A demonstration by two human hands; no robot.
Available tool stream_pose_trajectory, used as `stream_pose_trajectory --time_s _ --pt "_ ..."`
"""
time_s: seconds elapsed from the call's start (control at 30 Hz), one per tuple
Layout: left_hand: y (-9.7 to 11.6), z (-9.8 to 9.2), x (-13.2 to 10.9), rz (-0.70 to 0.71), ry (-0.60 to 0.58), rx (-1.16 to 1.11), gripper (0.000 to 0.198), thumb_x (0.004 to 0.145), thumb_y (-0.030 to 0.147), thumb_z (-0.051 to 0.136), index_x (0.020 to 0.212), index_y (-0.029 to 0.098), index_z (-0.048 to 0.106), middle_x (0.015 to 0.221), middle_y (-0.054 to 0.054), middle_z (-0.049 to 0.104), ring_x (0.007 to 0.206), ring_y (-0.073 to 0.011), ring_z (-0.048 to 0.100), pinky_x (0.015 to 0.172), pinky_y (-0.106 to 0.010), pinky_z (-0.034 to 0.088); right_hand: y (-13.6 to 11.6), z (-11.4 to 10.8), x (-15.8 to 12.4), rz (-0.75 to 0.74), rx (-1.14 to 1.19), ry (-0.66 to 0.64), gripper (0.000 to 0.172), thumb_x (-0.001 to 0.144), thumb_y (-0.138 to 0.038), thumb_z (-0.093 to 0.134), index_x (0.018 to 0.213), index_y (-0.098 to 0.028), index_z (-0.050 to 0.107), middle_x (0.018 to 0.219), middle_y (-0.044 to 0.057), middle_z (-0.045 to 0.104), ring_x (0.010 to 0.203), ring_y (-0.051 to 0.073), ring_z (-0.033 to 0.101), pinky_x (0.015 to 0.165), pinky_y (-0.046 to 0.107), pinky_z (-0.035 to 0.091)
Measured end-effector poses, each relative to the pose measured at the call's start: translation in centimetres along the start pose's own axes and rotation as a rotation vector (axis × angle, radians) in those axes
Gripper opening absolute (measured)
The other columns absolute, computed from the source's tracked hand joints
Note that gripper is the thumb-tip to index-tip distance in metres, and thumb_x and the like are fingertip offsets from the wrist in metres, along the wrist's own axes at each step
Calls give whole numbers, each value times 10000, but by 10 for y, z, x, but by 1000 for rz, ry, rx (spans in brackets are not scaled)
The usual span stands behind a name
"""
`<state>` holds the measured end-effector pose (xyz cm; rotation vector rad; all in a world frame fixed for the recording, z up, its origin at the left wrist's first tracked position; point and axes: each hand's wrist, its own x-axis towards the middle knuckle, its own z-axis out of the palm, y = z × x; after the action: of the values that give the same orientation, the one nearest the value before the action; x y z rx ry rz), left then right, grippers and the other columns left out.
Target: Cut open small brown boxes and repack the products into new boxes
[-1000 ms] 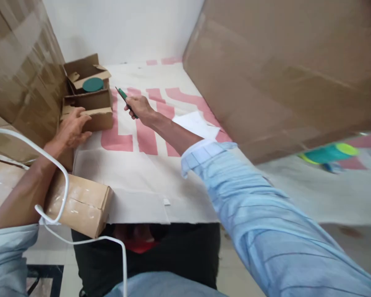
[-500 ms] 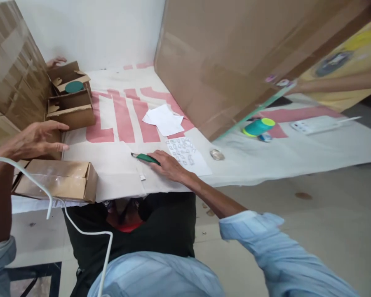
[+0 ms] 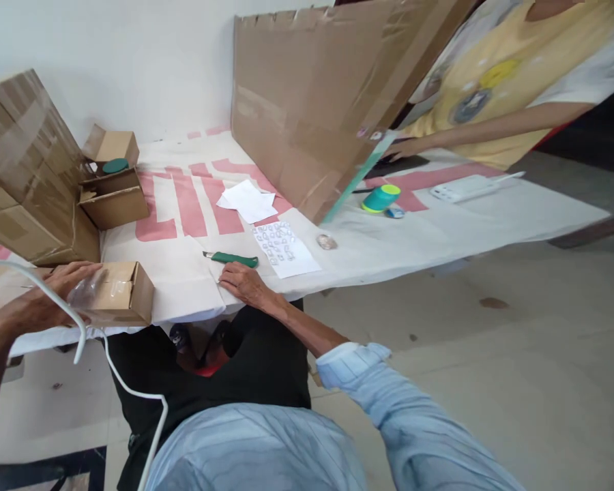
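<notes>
My left hand (image 3: 56, 293) is closed over a small taped cardboard box (image 3: 125, 290) at the table's near left edge, fingers across its top. Something clear and shiny, like tape or plastic, shows by those fingers. Close to the front edge, my right hand (image 3: 245, 283) rests on the cloth with its fingertips pressed together; whatever they pinch is too small to make out. Just beyond them lies a green utility knife (image 3: 232, 259), free of the hand, its blade end pointing left. A sheet with rows of small printed drawings (image 3: 289, 252) lies to the right.
Large cardboard panels stand at left (image 3: 35, 170) and right (image 3: 312, 102). An open box (image 3: 115, 198), blank papers (image 3: 248, 200), a tape roll (image 3: 326, 241), a teal-and-yellow cylinder (image 3: 381, 198) and a power strip (image 3: 465, 187) are on the table. Another person (image 3: 491, 102) is at far right.
My right hand has let go of the utility knife, which now lies on the cloth, and moved nearer the edge. My left hand has come down onto the small box. The view has shifted.
</notes>
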<state>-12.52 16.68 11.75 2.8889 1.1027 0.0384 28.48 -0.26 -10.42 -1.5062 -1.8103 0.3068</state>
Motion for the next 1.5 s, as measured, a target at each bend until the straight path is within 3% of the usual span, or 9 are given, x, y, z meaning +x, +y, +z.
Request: stream_pose_trajectory --time_s 0.1,0.27,0.47,0.6,0.7,0.8,0.93,1.23,1.5 --pt "-2 11 2 84 -72 -65 821 766 580 694 1515 269 565 1484 -128 646 1328 -358 625 1141 -505 481 -6 1 1 180 285 152 298 968 -396 673 742 -210 729 845 77 696 841 220 626 841 374 517" --pt "17 15 11 17 -51 1 748 823 622 642 1480 267 602 1462 -156 624 1322 -404 607 1121 -566 471 -23 -11 -10 599 887 182 444 729 -597 870 737 -171 749 677 26 676 614 137 569 617 288 483" --pt "75 30 17 -76 98 132 644 909 695 608 1382 261 668 1341 -158 675 1245 -416 628 1017 -568 524 -50 -34 -26 620 1274 153 457 643 -516 976 816 -141 779 768 33 724 606 92 604 566 223 485" --pt "116 48 16 5 271 89 526 916 594 675 1300 236 716 1341 -180 688 1256 -431 613 1023 -614 520 -72 -46 -34 557 1327 111 404 704 -504 947 821 -153 786 776 30 726 602 96 600 570 233 501" --pt "151 62 15 156 451 -163 331 983 454 633 1174 216 761 1234 -163 735 1168 -349 675 1021 -523 546 -90 -52 -38 508 1332 71 399 733 -527 933 825 -165 793 798 35 738 603 98 596 577 241 503" --pt "189 75 16 289 396 -549 289 1002 435 650 1106 203 789 1056 -127 767 896 -238 724 804 -371 585 -106 -53 -41 468 1288 43 401 758 -554 917 825 -175 803 795 39 745 595 100 595 571 245 487" --pt "224 90 22 269 228 -951 285 921 481 780 987 208 832 889 -81 788 674 -171 654 605 -296 494 -120 -51 -44 410 1139 40 389 809 -570 869 824 -184 825 720 33 730 597 121 604 595 267 488" --pt "237 114 23 94 210 -1327 287 824 475 864 727 209 820 710 -62 754 642 -174 638 604 -302 471 -129 -44 -50 400 1024 74 218 801 -434 834 785 -217 817 712 14 734 587 135 596 618 295 499" --pt "245 128 24 -51 222 -1597 323 728 513 930 744 209 822 767 -40 755 661 -156 653 639 -296 556 -135 -33 -50 410 1000 240 249 780 -498 862 800 -257 803 678 7 704 599 162 599 657 335 537"
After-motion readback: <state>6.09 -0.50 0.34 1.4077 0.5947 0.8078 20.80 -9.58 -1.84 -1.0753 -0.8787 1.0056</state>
